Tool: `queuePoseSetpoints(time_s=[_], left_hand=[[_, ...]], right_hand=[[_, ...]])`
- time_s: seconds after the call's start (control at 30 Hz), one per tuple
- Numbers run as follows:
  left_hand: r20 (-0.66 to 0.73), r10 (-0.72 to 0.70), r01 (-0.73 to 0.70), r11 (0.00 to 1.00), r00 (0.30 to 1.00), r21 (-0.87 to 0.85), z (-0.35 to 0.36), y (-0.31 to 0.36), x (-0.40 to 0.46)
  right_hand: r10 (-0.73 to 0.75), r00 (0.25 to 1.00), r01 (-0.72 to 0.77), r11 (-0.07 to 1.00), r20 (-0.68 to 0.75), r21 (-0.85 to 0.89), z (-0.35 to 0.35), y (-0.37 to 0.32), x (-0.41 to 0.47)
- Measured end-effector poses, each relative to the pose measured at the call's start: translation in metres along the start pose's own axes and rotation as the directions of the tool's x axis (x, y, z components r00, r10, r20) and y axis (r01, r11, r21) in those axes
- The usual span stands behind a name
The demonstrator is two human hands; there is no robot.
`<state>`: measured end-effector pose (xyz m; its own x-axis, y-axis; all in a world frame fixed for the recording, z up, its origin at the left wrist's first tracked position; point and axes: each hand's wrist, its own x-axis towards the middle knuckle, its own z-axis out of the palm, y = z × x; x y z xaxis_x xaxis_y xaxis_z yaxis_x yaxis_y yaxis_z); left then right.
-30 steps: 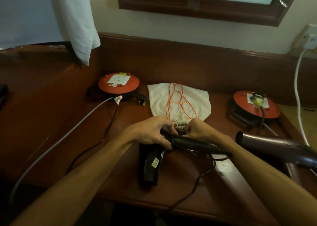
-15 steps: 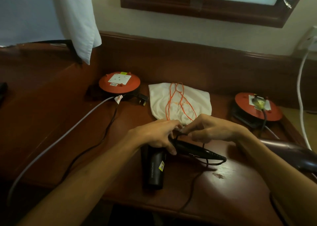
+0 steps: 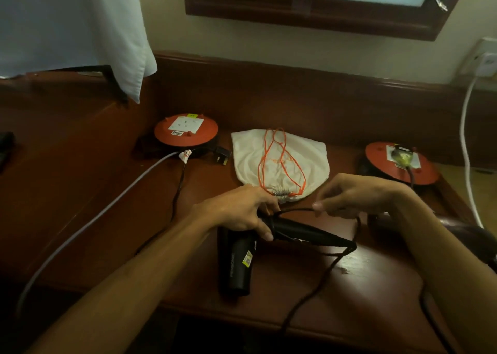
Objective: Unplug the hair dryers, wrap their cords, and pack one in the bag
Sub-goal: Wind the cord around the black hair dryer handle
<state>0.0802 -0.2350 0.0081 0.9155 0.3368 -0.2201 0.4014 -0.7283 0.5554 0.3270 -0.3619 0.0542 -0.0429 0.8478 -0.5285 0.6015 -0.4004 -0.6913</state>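
Both hands work: left hand (image 3: 242,214) grips dryer (image 3: 269,235), right hand (image 3: 352,197) pinches cord (image 3: 295,210); fingertips hidden.

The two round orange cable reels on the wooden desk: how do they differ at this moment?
The left round orange cable reel has an empty white socket plate on top; the right round orange cable reel has a plug with a dark cord in its socket. The left reel shows wholly, with a loose black plug lying beside it; the right one is partly hidden behind the right forearm. Both lie flat on the wooden desk.
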Motion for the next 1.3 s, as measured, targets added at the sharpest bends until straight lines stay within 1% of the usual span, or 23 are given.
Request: queuePoseSetpoints(time_s=[0.07,0.17,0.23,0.3,0.33,0.4,0.5,0.63,0.7,0.77,0.8,0.87,0.9,0.97,1.0,1.03,1.07,1.17,1.23,1.3], left_hand=[[-0.001,0.003,-0.003,1.0,1.0,0.011,0.002,0.001,0.003],[-0.004,-0.006,0.006,1.0,1.0,0.021,0.003,0.0,0.008],[-0.023,-0.013,0.012,1.0,1.0,-0.004,0.002,-0.001,0.011],[-0.039,-0.009,0.008,1.0,0.999,-0.019,0.001,-0.002,0.013],[-0.043,-0.008,0.007,1.0,0.999,-0.021,0.001,-0.002,0.013],[-0.065,0.003,-0.006,0.999,0.998,-0.044,0.003,-0.004,0.012],[-0.12,0.003,-0.02,0.99,0.993,-0.138,0.003,-0.014,0.007],[-0.21,-0.002,-0.051,0.967,0.978,-0.25,0.003,-0.026,-0.001],[-0.211,0.009,-0.064,0.965,0.978,-0.254,0.003,-0.025,-0.001],[-0.188,0.004,-0.047,0.973,0.982,-0.227,0.002,-0.024,-0.001],[-0.177,-0.001,-0.04,0.972,0.984,-0.232,0.0,-0.024,-0.001],[-0.184,-0.004,-0.05,0.955,0.983,-0.291,0.0,-0.025,-0.004],[-0.214,-0.006,-0.063,0.947,0.977,-0.314,0.003,-0.025,-0.005],[-0.309,-0.02,-0.083,0.945,0.951,-0.317,0.01,-0.027,-0.005],[-0.34,-0.025,-0.088,0.946,0.94,-0.313,0.013,-0.028,-0.004],[-0.344,-0.027,-0.086,0.947,0.939,-0.311,0.013,-0.028,-0.004],[-0.321,-0.028,-0.077,0.947,0.947,-0.311,0.012,-0.029,-0.003],[-0.233,-0.027,-0.048,0.948,0.972,-0.313,0.003,-0.03,-0.004],[-0.237,-0.021,-0.061,0.94,0.971,-0.335,0.001,-0.032,-0.006],[-0.254,-0.013,-0.088,0.92,0.967,-0.382,0.002,-0.034,-0.009]], right_hand=[[0.02,0.998,-0.024,0.998,0.054,0.065,-0.009,0.008,-0.005],[-0.02,1.0,0.02,1.0,0.01,0.023,-0.005,0.003,-0.02],[-0.13,0.991,0.127,0.989,-0.041,-0.079,0.013,-0.011,-0.031],[-0.272,0.961,0.253,0.938,-0.049,-0.235,0.044,-0.025,-0.036],[-0.308,0.95,0.284,0.919,-0.048,-0.274,0.062,-0.027,-0.034],[-0.317,0.944,0.284,0.92,-0.087,-0.27,0.094,-0.025,-0.027],[-0.338,0.904,0.291,0.935,-0.26,-0.205,0.125,-0.008,-0.017],[-0.296,0.828,0.292,0.953,-0.476,-0.085,0.149,0.016,-0.003],[-0.253,0.816,0.265,0.963,-0.519,-0.053,0.15,0.028,0.007],[-0.225,0.811,0.212,0.973,-0.54,-0.087,0.146,0.036,0.018],[-0.234,0.792,0.185,0.972,-0.563,-0.143,0.145,0.039,0.024],[-0.284,0.726,0.109,0.947,-0.626,-0.303,0.145,0.044,0.035],[-0.309,0.694,0.081,0.931,-0.651,-0.355,0.146,0.047,0.039],[-0.349,0.657,0.079,0.913,-0.668,-0.4,0.145,0.052,0.046],[-0.364,0.652,0.089,0.908,-0.665,-0.409,0.144,0.05,0.046],[-0.38,0.653,0.105,0.902,-0.655,-0.419,0.143,0.051,0.047],[-0.398,0.656,0.111,0.891,-0.641,-0.44,0.142,0.05,0.046],[-0.484,0.635,0.107,0.827,-0.602,-0.552,0.138,0.053,0.047],[-0.524,0.61,0.103,0.797,-0.594,-0.596,0.134,0.055,0.051],[-0.546,0.598,0.135,0.791,-0.587,-0.597,0.132,0.054,0.055]])
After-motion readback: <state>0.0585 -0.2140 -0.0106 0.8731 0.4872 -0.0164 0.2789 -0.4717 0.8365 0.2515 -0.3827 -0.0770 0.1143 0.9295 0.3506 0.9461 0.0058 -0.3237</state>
